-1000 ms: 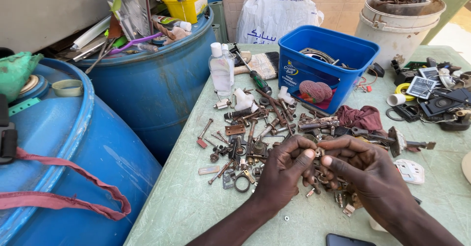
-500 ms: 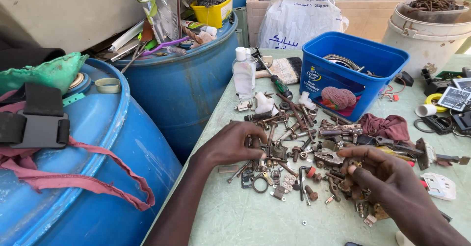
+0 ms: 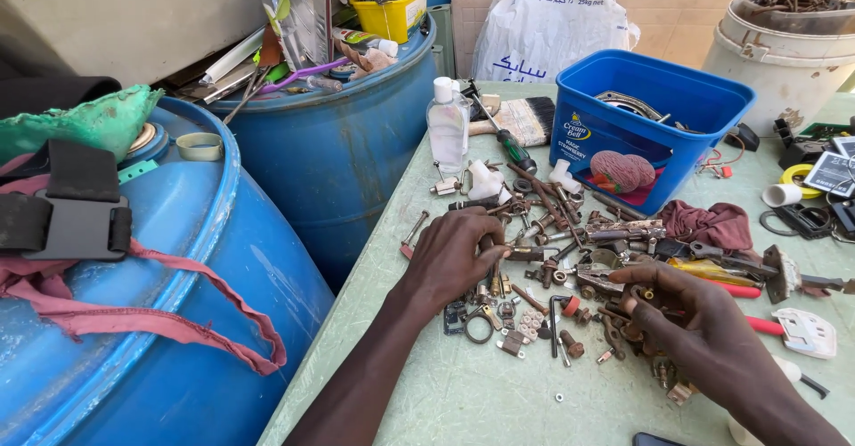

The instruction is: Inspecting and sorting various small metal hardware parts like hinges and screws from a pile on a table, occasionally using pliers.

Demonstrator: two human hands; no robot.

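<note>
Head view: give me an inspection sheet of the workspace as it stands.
Surface: pale green table, scuffed.
Job's things: pile of rusty metal parts spread mid-table.
Clutter: blue tub, clear bottle, paintbrush, red rag.
Hands: left hand palm down on the pile; right hand in the parts, grip unclear.
Cables: thin wires beside the tub.
Surroundings: blue barrels, white sack, white bucket.

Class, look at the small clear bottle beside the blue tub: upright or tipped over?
Upright. The clear bottle stands on its base, white cap on top.
</note>
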